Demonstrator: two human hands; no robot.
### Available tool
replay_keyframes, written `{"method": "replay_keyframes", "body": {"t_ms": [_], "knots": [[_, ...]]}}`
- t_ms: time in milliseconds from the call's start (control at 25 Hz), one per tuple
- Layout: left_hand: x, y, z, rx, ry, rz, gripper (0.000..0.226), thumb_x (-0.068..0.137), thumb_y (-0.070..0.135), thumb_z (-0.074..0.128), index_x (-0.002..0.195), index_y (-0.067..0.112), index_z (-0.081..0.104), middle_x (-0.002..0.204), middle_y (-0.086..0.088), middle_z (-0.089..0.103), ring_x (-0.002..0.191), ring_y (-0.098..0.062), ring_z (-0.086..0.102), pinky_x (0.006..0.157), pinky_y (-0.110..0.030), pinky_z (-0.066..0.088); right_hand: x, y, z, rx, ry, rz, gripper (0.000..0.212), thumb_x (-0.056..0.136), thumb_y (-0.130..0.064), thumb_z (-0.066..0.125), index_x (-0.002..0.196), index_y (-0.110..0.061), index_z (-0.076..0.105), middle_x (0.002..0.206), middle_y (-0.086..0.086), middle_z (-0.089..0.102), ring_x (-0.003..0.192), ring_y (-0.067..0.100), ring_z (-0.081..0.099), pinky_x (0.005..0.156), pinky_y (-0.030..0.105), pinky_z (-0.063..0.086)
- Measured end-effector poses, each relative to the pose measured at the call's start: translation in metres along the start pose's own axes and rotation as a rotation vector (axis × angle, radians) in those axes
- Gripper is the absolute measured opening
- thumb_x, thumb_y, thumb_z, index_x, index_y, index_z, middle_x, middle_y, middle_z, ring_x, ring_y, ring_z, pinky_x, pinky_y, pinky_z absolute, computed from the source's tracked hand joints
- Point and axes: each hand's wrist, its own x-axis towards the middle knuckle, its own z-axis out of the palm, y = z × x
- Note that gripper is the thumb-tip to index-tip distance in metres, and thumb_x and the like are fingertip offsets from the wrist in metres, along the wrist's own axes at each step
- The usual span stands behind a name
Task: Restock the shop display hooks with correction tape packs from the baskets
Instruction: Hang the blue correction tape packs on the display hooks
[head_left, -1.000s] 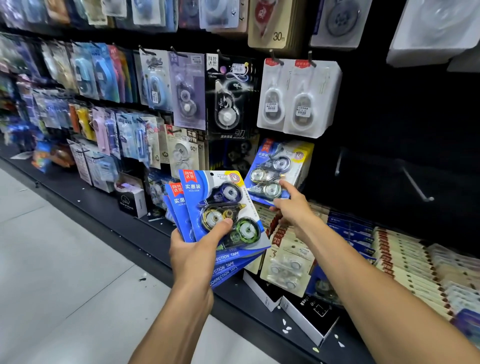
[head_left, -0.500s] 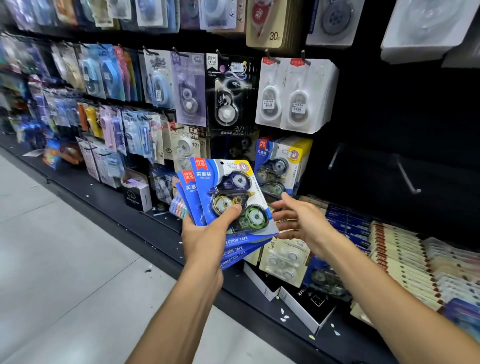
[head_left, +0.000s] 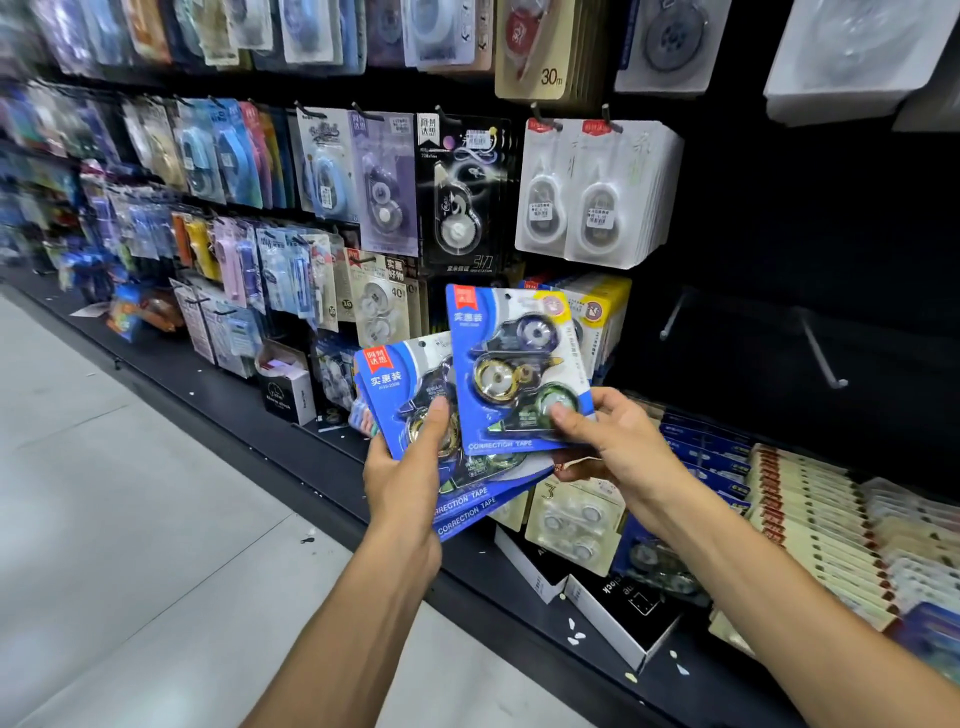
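I see my right hand (head_left: 618, 441) pinching one blue pack (head_left: 514, 374) off the fan (head_left: 415, 410) my left hand (head_left: 410, 467) grips; several remain to hang.

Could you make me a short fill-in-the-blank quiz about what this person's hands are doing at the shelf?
1. The right hand pinches one ____ pack of correction tape.
2. The left hand holds a fanned ____ of the same packs.
3. The words printed along the packs' lower edge read "CORRECTION ____".
4. The two bare hooks stick out to the ____ of the white packs.

Missing words: blue; stack; TAPE; right
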Motion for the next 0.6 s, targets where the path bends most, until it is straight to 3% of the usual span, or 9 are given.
{"method": "replay_keyframes", "body": {"t_ms": [160, 320, 400, 520, 600], "knots": [[0.009, -0.006, 0.0, 0.119, 0.229, 0.11, 0.036, 0.08, 0.042, 0.083, 0.106, 0.028, 0.062, 0.109, 0.003, 0.072, 0.094, -0.022, 0.071, 0.088, -0.047, 0.06, 0.009, -0.001, -0.003, -0.05, 0.191, -0.074, 0.028, 0.093, -0.019, 0.07, 0.114, -0.01, 0.054, 0.092, 0.006, 0.071, 0.05, 0.01, 0.059, 0.045, 0.024, 0.052], [0.005, 0.003, 0.002, 0.156, 0.283, 0.238, 0.037, 0.086, 0.04, 0.078, 0.111, 0.023, 0.057, 0.107, 0.005, 0.066, 0.083, -0.014, 0.063, 0.069, -0.028, 0.049, 0.021, 0.003, -0.009, -0.234, 0.399, -0.128, 0.023, 0.092, -0.03, 0.072, 0.104, -0.024, 0.054, 0.104, 0.006, 0.068, 0.067, 0.019, 0.063, 0.063, 0.04, 0.059], [0.002, 0.005, 0.005, 0.161, 0.25, 0.275, 0.037, 0.086, 0.041, 0.078, 0.112, 0.024, 0.059, 0.108, 0.006, 0.066, 0.086, -0.013, 0.065, 0.069, -0.028, 0.052, 0.021, 0.002, -0.006, -0.29, 0.431, -0.143, 0.025, 0.089, -0.038, 0.072, 0.103, -0.031, 0.052, 0.105, -0.002, 0.065, 0.081, 0.019, 0.066, 0.073, 0.046, 0.06], [0.001, 0.0, 0.009, 0.159, 0.209, 0.248, 0.043, 0.08, 0.047, 0.081, 0.114, 0.03, 0.061, 0.111, 0.007, 0.069, 0.097, -0.019, 0.07, 0.085, -0.041, 0.06, 0.012, 0.004, 0.001, -0.464, 0.399, -0.195, 0.037, 0.094, -0.036, 0.067, 0.125, -0.028, 0.048, 0.103, -0.014, 0.057, 0.088, 0.004, 0.053, 0.072, 0.028, 0.045], [0.001, -0.003, 0.01, 0.165, 0.2, 0.229, 0.051, 0.075, 0.053, 0.082, 0.117, 0.032, 0.061, 0.114, 0.008, 0.069, 0.099, -0.019, 0.071, 0.089, -0.045, 0.06, 0.008, 0.007, 0.004, -0.51, 0.365, -0.248, 0.054, 0.095, -0.035, 0.066, 0.142, -0.03, 0.04, 0.114, -0.012, 0.056, 0.099, 0.008, 0.051, 0.085, 0.031, 0.042]]}}
